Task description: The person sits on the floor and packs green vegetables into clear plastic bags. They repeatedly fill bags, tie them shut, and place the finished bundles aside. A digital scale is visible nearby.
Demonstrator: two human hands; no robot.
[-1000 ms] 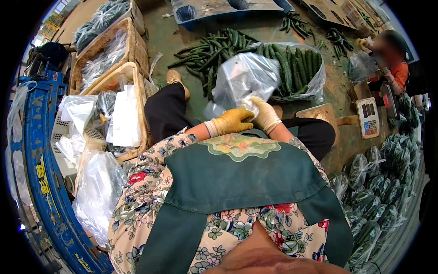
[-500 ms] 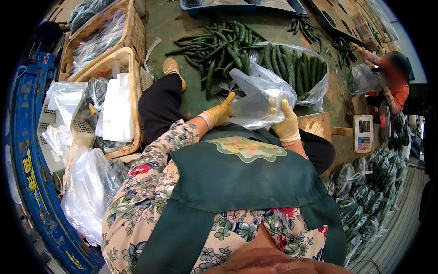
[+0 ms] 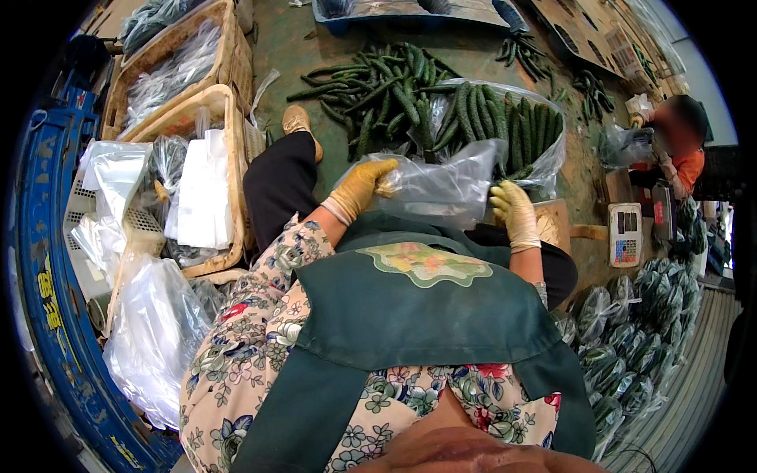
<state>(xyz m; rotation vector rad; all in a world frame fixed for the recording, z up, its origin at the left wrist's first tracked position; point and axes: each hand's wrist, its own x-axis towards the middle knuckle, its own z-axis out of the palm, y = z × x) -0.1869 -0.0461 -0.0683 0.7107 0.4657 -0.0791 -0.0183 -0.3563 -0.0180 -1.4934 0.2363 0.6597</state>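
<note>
My left hand [image 3: 364,188], in a yellowish glove, grips the left end of a clear plastic bag [image 3: 441,191]. The bag stretches sideways above my lap, and no cucumbers show inside it. At the bag's right edge is my gloved right hand [image 3: 515,214], its fingers curled; what they hold, if anything, is hidden. Just beyond my hands, a large clear bag [image 3: 558,150] lies open with several dark green cucumbers [image 3: 481,110] lined up in it. To its left, a loose heap of cucumbers [image 3: 386,87] is spread on the green floor.
Plastic crates [image 3: 235,150] with bags and white sheets stand at left, beside a blue metal frame [image 3: 47,260]. A scale [image 3: 625,235] and many bagged cucumbers [image 3: 631,339] are at right. A co-worker [image 3: 678,150] handles a bag at far right. A blue tray [image 3: 418,17] lies ahead.
The plastic bag has been spread out flatter and wider between my hands. My right hand has shifted right and down, off the bag's middle to its edge. The co-worker's hands have moved.
</note>
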